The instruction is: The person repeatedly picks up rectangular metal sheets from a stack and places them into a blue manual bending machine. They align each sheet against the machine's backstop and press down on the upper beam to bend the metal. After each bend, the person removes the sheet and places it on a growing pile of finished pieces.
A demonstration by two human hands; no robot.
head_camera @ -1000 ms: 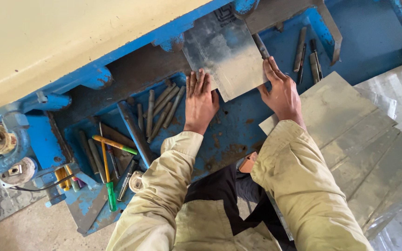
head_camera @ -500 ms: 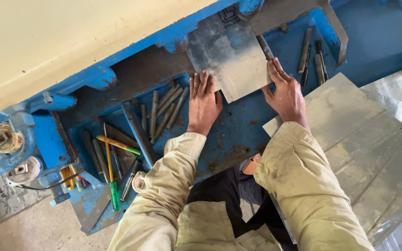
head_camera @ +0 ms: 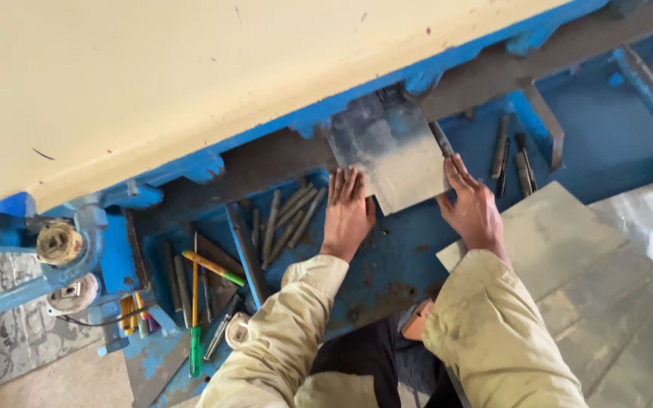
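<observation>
**Sheet stays pressed under both hands, edge at the machine's throat**

Both hands are flat on the work and nothing is clenched. The left hand point(head_camera: 348, 214) lies palm down, fingers straight and together, their tips on the near left edge of the grey metal sheet point(head_camera: 396, 155). The right hand point(head_camera: 471, 205) sits on the sheet's opposite side, fingers spread along its right edge, thumb tucked toward the corner. Neither hand wraps around the sheet; they press and steady it rather than grasp it.

Compared with a second ago, very little shifts. The sheet lies between the two hands as before, its far edge tucked under the blue lip of the machine point(head_camera: 281, 132), beneath the big cream-coloured housing point(head_camera: 190, 75). The hands hold the same pose; only the view has drifted slightly. So the sheet looks settled into position against the machine, held rather than fed, as far as I can judge.

Just left of the left hand, a cluster of grey metal rods point(head_camera: 285, 219) lies in the blue tray point(head_camera: 387, 264). Further left of that hand are a green-handled screwdriver point(head_camera: 194, 344) and a yellow-and-green tool point(head_camera: 213, 268). Right of the right hand, a stack of grey sheets point(head_camera: 568, 234) waits, with more dark rods point(head_camera: 512, 155) beyond its fingertips.
</observation>
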